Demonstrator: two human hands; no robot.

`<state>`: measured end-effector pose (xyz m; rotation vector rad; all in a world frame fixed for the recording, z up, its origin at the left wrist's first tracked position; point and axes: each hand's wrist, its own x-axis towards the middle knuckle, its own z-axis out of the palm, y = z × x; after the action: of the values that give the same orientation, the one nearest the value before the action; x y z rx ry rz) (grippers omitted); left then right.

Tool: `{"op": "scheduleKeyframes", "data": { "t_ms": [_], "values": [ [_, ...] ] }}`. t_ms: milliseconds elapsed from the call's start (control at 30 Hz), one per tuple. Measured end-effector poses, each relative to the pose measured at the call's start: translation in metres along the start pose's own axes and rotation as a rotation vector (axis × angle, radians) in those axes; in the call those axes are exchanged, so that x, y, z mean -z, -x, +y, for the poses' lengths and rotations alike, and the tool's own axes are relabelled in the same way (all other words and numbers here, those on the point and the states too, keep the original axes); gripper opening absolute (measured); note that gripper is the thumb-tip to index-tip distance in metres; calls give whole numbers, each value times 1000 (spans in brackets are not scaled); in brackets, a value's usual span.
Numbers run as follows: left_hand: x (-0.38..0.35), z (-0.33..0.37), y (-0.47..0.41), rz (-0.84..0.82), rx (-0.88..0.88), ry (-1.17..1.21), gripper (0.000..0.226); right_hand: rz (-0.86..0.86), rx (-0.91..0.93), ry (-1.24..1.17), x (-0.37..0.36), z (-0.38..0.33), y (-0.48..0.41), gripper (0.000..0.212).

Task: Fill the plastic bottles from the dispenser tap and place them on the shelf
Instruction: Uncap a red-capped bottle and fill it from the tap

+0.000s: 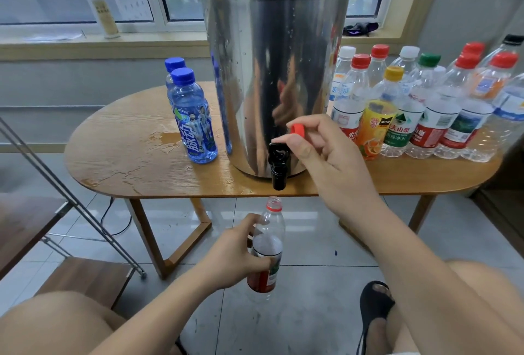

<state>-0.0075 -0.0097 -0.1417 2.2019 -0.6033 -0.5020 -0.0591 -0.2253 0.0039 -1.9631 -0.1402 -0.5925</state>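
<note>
Below, left grip (pixel 241 252) closed round open bottle (pixel 268 244), held upright under black tap (pixel 278 165) off the surface (pixel 127 162) edge; right grip (pixel 320 150) pinches red cap (pixel 297 130), fingertip touching tap lever.

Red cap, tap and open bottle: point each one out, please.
red cap (pixel 297 130), head view, on its top face.
tap (pixel 279 163), head view, on its black body.
open bottle (pixel 268 244), head view, on its clear midsection.

1 steel dispenser (pixel 272 71) mid-table; 2 blue bottles (pixel 195 116) toward the table's left end; roughly 13 clear capped bottles (pixel 442 116) at its right end, back rows overlap; 1 uncapped bottle (pixel 268 244); 1 loose red cap (pixel 297 130)
</note>
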Motion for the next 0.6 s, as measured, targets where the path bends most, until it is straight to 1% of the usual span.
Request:
{"op": "scheduleKeyframes", "data": {
  "t_ms": [200,400,600],
  "values": [
    [2,1,0,-8,-18,-10,71,10,-16,-75,-4,0,9,24],
    [4,4,-2,11,-7,19,70,39,4,-34,-7,2,14,27],
    [5,11,-6,18,-18,-15,69,43,50,21,-7,6,17,28]
  ]
}}
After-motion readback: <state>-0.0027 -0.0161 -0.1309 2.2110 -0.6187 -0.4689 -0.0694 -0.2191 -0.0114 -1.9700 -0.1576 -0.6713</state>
